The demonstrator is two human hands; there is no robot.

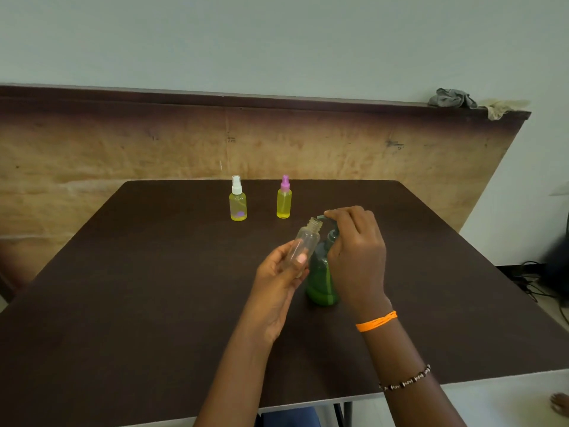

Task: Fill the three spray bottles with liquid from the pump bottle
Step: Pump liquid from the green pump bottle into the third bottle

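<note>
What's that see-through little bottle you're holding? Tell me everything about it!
The clear bottle is small, round and looks like plastic. Its cap is off, so the threaded neck is open. It looks empty. The left hand holds it off the table, tilted so its mouth leans toward the spout of the green pump bottle, which the right hand is on. It seems to rest against that bottle.
</note>
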